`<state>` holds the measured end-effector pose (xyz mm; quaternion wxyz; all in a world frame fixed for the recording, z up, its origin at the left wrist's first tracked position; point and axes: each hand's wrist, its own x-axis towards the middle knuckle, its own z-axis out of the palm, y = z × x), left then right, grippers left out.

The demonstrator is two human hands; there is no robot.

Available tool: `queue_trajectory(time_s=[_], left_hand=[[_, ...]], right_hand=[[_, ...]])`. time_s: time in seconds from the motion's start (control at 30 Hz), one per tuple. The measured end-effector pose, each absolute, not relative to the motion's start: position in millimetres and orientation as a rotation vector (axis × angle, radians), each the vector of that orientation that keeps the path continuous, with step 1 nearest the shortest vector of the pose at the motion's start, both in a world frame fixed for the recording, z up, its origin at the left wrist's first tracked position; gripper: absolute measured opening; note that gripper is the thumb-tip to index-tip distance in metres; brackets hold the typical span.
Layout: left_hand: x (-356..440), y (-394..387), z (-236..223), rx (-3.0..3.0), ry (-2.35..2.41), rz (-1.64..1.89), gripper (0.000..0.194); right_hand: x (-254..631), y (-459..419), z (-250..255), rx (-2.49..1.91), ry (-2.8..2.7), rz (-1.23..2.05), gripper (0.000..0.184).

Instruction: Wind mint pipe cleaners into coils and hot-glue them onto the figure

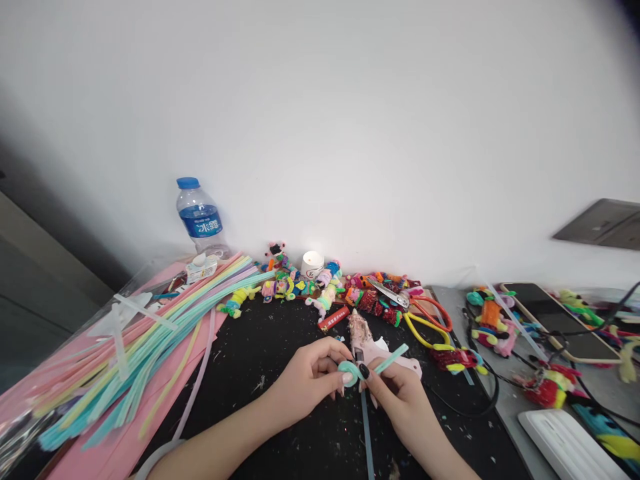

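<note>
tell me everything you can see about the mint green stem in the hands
The mint green stem looks like soft, fuzzy pipe cleaner. One end is curled into a round coil; the other runs out as a nearly straight tail, angled up to the right. The left hand pinches the coil, the right hand the part beside it, in front of a glue gun.

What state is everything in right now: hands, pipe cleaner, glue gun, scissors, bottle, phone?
Left hand: fingers closed on the coil
Right hand: fingers pinching near the straight tail
Mint pipe cleaner: partly coiled
Glue gun: lying down; power unclear
Scissors: lying down, unheld
Bottle: capped, standing
Phone: face up, screen dark
</note>
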<state>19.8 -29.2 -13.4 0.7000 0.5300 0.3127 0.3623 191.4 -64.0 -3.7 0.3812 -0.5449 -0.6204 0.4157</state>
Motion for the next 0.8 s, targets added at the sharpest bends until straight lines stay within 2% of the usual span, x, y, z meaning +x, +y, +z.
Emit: queue_trajectory(time_s=[0.5, 0.8], left_hand=[[20.3, -30.3, -10.0, 1.125, 0.649, 0.808, 0.016], [19.6, -27.8, -11.0, 1.129, 0.679, 0.839, 0.024]], right_hand=[[190.5, -63.5, -3.9, -1.375, -1.572, 1.1, 0.033], [195.1, -62.0, -9.6, -1.352, -1.595, 0.838, 0.014]])
